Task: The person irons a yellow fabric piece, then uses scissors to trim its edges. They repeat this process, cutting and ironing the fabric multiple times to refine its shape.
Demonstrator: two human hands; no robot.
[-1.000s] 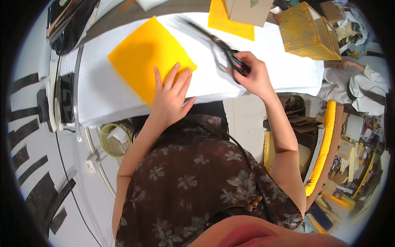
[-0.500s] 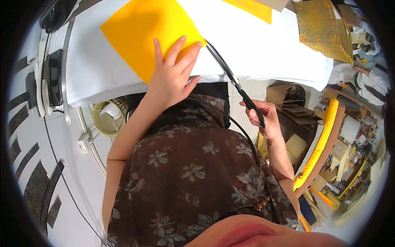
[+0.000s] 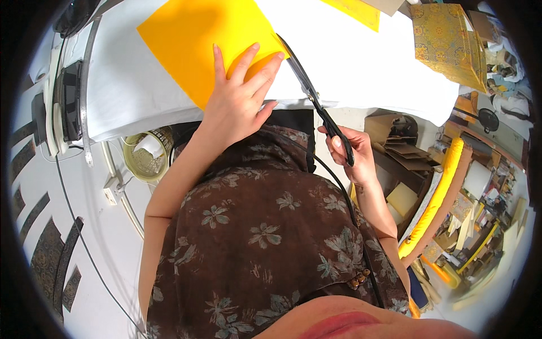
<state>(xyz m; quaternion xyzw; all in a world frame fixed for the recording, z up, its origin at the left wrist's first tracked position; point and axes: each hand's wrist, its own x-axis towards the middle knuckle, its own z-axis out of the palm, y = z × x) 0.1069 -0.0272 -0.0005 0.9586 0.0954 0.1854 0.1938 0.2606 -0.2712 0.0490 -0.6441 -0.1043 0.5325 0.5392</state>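
I see the yellow sheet (image 3: 197, 39) lying on the white table (image 3: 367, 68), its near corner by the table's front edge. The left hand (image 3: 234, 110) lies on it, palm down, fingers spread apart. On my view's other side, the right hand (image 3: 360, 155) has its fingers clamped on the handles of the black scissors (image 3: 313, 97), whose blades meet the sheet's right corner; I cannot tell how wide they part. A patterned box (image 3: 443, 42) stands far right.
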